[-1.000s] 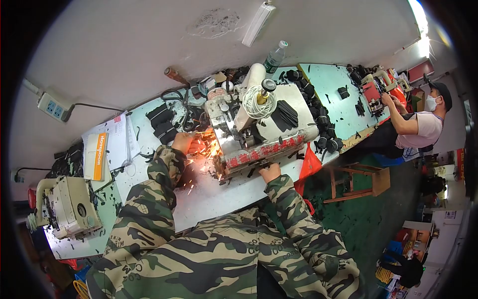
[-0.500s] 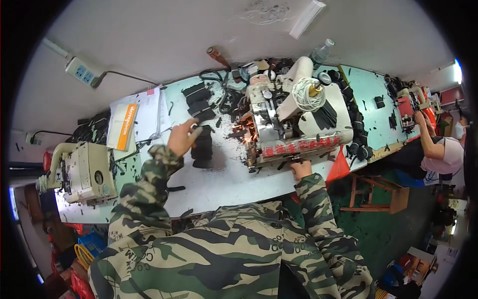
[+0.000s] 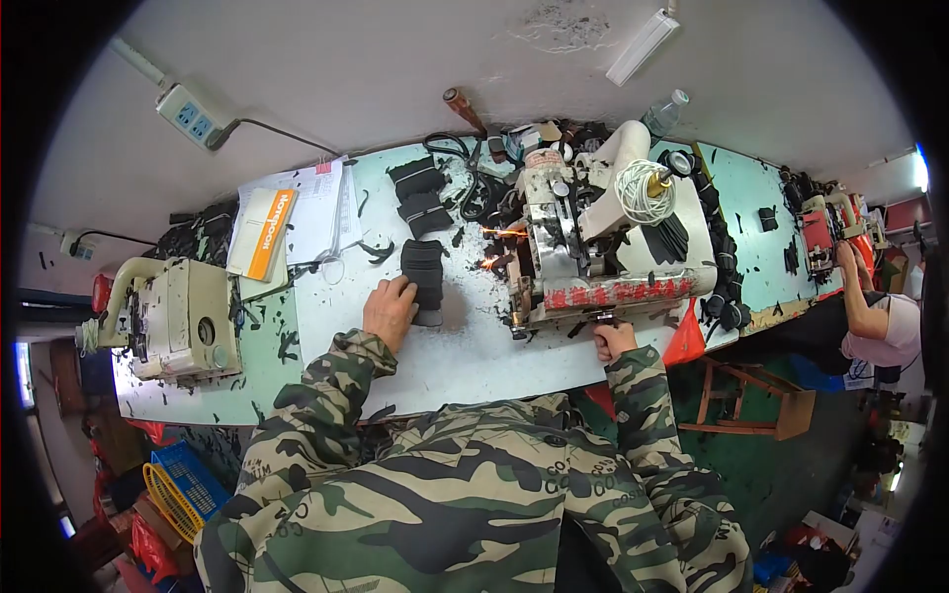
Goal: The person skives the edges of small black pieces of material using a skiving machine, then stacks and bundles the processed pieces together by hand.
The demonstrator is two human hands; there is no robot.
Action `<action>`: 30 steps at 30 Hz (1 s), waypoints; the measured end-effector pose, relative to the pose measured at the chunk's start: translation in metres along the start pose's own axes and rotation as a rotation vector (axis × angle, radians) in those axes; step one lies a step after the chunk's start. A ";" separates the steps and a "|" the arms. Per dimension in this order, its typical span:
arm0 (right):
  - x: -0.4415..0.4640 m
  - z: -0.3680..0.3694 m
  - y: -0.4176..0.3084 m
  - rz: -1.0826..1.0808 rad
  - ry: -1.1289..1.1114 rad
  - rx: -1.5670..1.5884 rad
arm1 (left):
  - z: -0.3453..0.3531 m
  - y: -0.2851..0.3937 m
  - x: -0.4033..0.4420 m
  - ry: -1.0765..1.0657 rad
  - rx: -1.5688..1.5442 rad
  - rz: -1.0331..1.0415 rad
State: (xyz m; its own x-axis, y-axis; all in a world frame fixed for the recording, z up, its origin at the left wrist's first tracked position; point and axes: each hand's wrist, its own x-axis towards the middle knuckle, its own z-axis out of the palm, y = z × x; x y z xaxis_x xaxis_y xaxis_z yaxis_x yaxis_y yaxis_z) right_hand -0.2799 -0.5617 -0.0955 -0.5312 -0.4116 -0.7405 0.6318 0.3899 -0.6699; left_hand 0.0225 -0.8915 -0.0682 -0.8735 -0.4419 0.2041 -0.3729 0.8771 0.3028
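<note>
My left hand (image 3: 391, 312) rests at the left side of a stack of black fabric pieces (image 3: 424, 267) on the white table, its bent fingers closed against the edge. Beyond that stack lie more black fabric bundles (image 3: 423, 213). My right hand (image 3: 615, 341) is closed around a small metal knob (image 3: 605, 318) at the front edge of a cream machine (image 3: 633, 294) with red lettering. White cord (image 3: 643, 198) is coiled on top of the machine. Orange light (image 3: 502, 233) glows at its left end, next to the fabric. Black strips (image 3: 665, 240) lie on its cover.
Scissors (image 3: 475, 188) and a wooden-handled tool (image 3: 463, 107) are behind the fabric. A notebook (image 3: 269, 237) and papers lie left, beside a second machine (image 3: 188, 316). A red bag (image 3: 685, 338) hangs at right, near a wooden stool (image 3: 751, 400). Another person (image 3: 875, 321) works far right.
My left hand has come down from above the black stack to its lower left side, and its fingers have closed. My right hand stays on the knob. The whole view has shifted slightly.
</note>
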 end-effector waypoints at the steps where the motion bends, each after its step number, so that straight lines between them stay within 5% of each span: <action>1: 0.002 -0.002 -0.001 0.042 -0.039 0.058 | 0.001 -0.002 0.001 -0.006 -0.015 0.007; 12: 0.000 0.004 0.000 -0.008 0.054 0.007 | -0.014 0.002 0.014 -0.084 -0.103 0.013; 15: 0.007 -0.005 0.005 0.027 -0.004 0.031 | -0.043 0.011 0.015 -0.329 -0.445 -0.200; 18: 0.010 -0.009 0.004 0.060 -0.038 0.043 | -0.040 0.012 0.004 -0.482 -0.253 -0.131; 25: 0.003 -0.003 0.003 0.032 0.024 0.036 | -0.016 0.011 -0.003 -0.249 -0.074 0.029; 28: 0.000 0.000 0.001 0.015 0.047 0.001 | -0.018 0.010 0.000 -0.406 -0.242 -0.095; 30: 0.001 -0.002 0.004 0.017 0.042 -0.011 | -0.023 0.010 0.009 -0.331 -0.253 -0.117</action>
State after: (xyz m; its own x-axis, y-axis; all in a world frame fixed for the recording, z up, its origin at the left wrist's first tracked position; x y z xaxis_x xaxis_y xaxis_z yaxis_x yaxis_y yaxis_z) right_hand -0.2787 -0.5592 -0.0990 -0.5434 -0.3702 -0.7534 0.6349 0.4059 -0.6574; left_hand 0.0184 -0.8909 -0.0420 -0.8986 -0.4151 -0.1421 -0.4229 0.7329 0.5330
